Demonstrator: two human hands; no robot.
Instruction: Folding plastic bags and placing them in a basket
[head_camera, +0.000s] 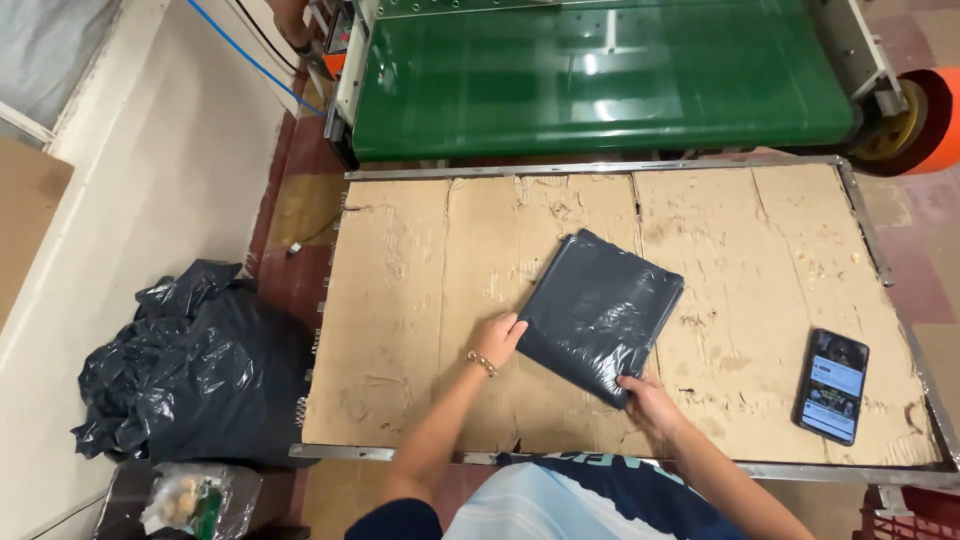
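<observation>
1. Head view – left hand (497, 337): flat, fingers spread narrow, fingertips pressing the left edge of the folded dark plastic bag stack (598, 312). Not gripping anything; bracelet at the wrist.
2. Right hand (648, 400): at the stack's near corner, fingers curled onto that corner – looks like a pinch, but whether the thumb is under the plastic can't be told.
3. Bag stack: lies just ahead of both hands, between them, roughly mid-table. Turned diagonally; long axis runs from the near-right corner up toward the far-left. Right hand is at the near end, left hand at the side. Both touching, so neither is clearly nearer.
4. Cardboard-covered table (420, 280): worn and scuffed sheet in a metal frame, stack resting flat on it.
5. Phone (832, 385): screen lit, on the cardboard well to the right of the stack.
6. Green conveyor belt (600, 75): beyond the table's far edge; orange wheel (925, 120) cut off at the right.
7. Black bin bag heap (195, 365): on the floor, left of the table.
8. Hard to make out: no. of bags in the stack; contents of the clear bag (190, 500) at bottom left.
</observation>
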